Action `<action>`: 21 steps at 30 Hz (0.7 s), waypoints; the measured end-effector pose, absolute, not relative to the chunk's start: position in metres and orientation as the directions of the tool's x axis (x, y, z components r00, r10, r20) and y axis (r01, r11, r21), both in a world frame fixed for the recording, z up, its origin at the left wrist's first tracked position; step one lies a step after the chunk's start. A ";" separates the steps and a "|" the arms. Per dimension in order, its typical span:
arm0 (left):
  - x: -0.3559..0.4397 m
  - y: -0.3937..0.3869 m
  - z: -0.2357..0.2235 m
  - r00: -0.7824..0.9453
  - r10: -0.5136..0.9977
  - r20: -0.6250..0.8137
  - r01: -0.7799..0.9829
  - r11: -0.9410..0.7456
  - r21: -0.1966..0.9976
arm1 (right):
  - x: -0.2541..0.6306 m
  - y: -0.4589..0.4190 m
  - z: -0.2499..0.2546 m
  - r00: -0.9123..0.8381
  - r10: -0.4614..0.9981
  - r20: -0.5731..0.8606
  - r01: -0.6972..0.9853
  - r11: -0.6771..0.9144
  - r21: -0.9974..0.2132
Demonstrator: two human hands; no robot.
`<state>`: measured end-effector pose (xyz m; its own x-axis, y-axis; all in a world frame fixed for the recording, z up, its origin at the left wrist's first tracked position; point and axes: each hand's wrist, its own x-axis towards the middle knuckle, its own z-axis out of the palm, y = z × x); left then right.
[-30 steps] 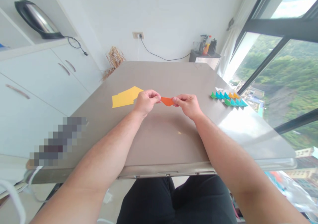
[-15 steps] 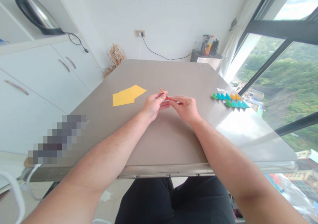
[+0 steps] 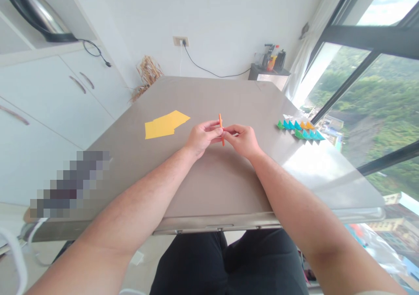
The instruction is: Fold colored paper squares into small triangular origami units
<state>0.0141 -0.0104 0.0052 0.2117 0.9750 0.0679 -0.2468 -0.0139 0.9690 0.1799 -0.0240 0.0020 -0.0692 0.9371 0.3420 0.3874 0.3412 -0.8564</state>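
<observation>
An orange folded paper (image 3: 220,119) is held edge-on above the middle of the table, one end pointing away from me and the other toward me. My left hand (image 3: 205,137) pinches it from the left, with the thumb on the near side and the fingers partly behind it. From the right, my right hand (image 3: 241,139) pinches the same paper near its middle, its fingertips close against the left thumb. The paper's broad faces are mostly hidden by this angle and by the fingers.
Yellow paper sheets (image 3: 163,125) lie overlapping on the table (image 3: 209,94), left of my hands. Several small folded paper boats (image 3: 303,129) in green, blue and orange stand in two rows at the right. A pixelated dark object (image 3: 70,183) lies at the left edge.
The orange paper has turned from lying crosswise, stretched between both hands, to standing edge-on and pointing away from me. Both hands have come closer together around it.
</observation>
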 end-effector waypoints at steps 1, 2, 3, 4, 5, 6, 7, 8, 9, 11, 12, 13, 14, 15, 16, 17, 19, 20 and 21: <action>0.014 -0.011 0.006 0.209 0.976 0.066 -0.246 -0.013 0.969 | 0.180 -0.024 0.002 -0.072 0.939 0.336 0.379 0.337 -0.862; 0.014 -0.011 0.006 0.206 0.977 0.063 -0.244 -0.011 0.970 | 0.180 -0.023 0.002 -0.075 0.942 0.328 0.369 0.332 -0.868; 0.014 -0.011 0.006 0.204 0.977 0.062 -0.240 -0.011 0.971 | 0.180 -0.023 0.002 -0.078 0.944 0.320 0.358 0.326 -0.875; 0.014 -0.011 0.006 0.203 0.977 0.062 -0.235 -0.013 0.972 | 0.181 -0.022 0.002 -0.078 0.947 0.311 0.346 0.318 -0.882; 0.013 -0.011 0.005 0.204 0.977 0.063 -0.231 -0.015 0.973 | 0.181 -0.022 0.002 -0.078 0.950 0.303 0.334 0.311 -0.890; 0.013 -0.010 0.005 0.205 0.977 0.066 -0.228 -0.018 0.974 | 0.181 -0.021 0.002 -0.075 0.952 0.295 0.324 0.304 -0.896; 0.013 -0.010 0.005 0.206 0.976 0.070 -0.225 -0.023 0.974 | 0.181 -0.021 0.001 -0.071 0.955 0.289 0.316 0.296 -0.901; 0.013 -0.010 0.004 0.208 0.975 0.075 -0.223 -0.028 0.974 | 0.182 -0.021 0.001 -0.063 0.957 0.284 0.308 0.289 -0.906; 0.013 -0.011 0.004 0.210 0.974 0.080 -0.221 -0.033 0.975 | 0.182 -0.020 0.001 -0.056 0.958 0.281 0.298 0.285 -0.911; 0.013 -0.011 0.004 0.218 0.972 0.089 -0.224 -0.039 0.974 | 0.183 -0.020 0.001 -0.054 0.956 0.287 0.274 0.291 -0.917; 0.013 -0.011 0.004 0.228 0.969 0.091 -0.228 -0.037 0.973 | 0.183 -0.020 0.002 -0.056 0.955 0.292 0.265 0.296 -0.918; 0.013 -0.011 0.004 0.237 0.967 0.091 -0.233 -0.035 0.972 | 0.183 -0.021 0.002 -0.058 0.954 0.295 0.259 0.300 -0.918; 0.013 -0.011 0.004 0.242 0.966 0.091 -0.240 -0.031 0.970 | 0.183 -0.021 0.003 -0.061 0.953 0.296 0.257 0.301 -0.918; 0.012 -0.010 0.003 0.243 0.966 0.090 -0.247 -0.028 0.969 | 0.183 -0.022 0.003 -0.065 0.954 0.293 0.262 0.300 -0.917; 0.012 -0.010 0.003 0.241 0.966 0.089 -0.252 -0.026 0.967 | 0.183 -0.022 0.004 -0.068 0.954 0.290 0.269 0.298 -0.916; 0.012 -0.009 0.003 0.237 0.968 0.088 -0.256 -0.025 0.966 | 0.183 -0.023 0.005 -0.073 0.955 0.288 0.278 0.297 -0.914; 0.012 -0.008 0.002 0.228 0.970 0.084 -0.258 -0.023 0.966 | 0.183 -0.023 0.005 -0.086 0.953 0.289 0.290 0.301 -0.908; 0.012 -0.008 0.002 0.227 0.970 0.083 -0.256 -0.022 0.966 | 0.183 -0.023 0.006 -0.092 0.953 0.289 0.293 0.303 -0.907; 0.012 -0.008 0.002 0.227 0.970 0.083 -0.255 -0.024 0.967 | 0.183 -0.023 0.006 -0.095 0.953 0.287 0.292 0.302 -0.908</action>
